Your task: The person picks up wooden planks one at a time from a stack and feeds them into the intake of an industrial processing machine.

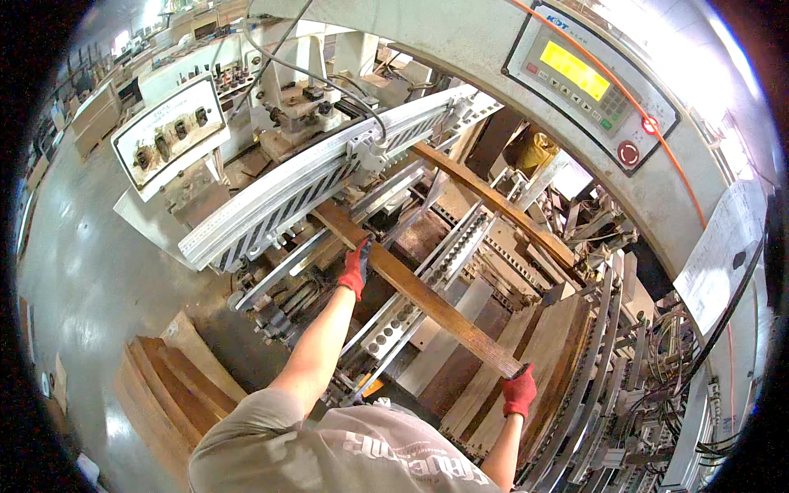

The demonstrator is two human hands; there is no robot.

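A long brown wooden board [436, 310] lies slantwise in front of me, across the metal rails of a machine. My left hand [356, 269], in a red glove with a dark palm, grips the board's edge toward its far left end. That far end reaches under the long aluminium beam [329, 177]. At the near right end, my right hand [518, 393], gloved in red too, is closed around the board's tip. Farther off, a second wooden board [493, 201] rests on the machine, roughly parallel to the held one.
A control panel [575, 82] with a lit yellow screen curves overhead at upper right. A knob box [171, 135] stands at upper left. Several boards are stacked at lower left [168, 386], others at lower right [526, 353]. Cables and metal rails [600, 361] crowd the right side.
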